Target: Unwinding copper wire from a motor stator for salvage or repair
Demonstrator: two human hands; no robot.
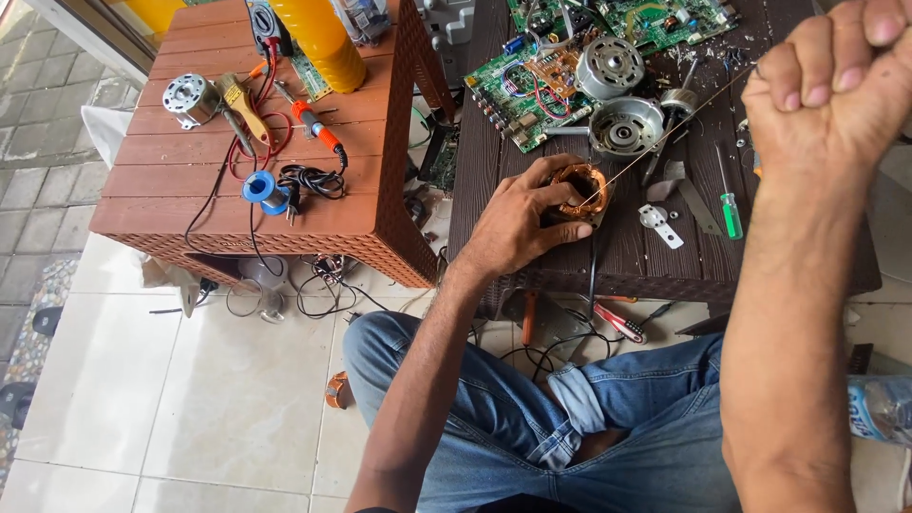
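My left hand (521, 220) grips a small motor stator with copper windings (581, 188) on the dark brown table (617, 256). A thin copper wire (665, 138) runs taut from the stator up to my right hand (828, 85), which is raised in a closed fist at the upper right and pinches the wire's end. Just beyond the stator lie a round metal motor housing (625, 125) and another motor cap (609, 66) on green circuit boards (518, 85).
A green-handled screwdriver (730, 211) and a white bracket (659, 224) lie right of the stator. The reddish table (171, 180) on the left carries a soldering iron (316, 127), solder spool (261, 189), small motor (188, 97) and yellow bottle (318, 38). Pliers (617, 321) and cables lie on the floor.
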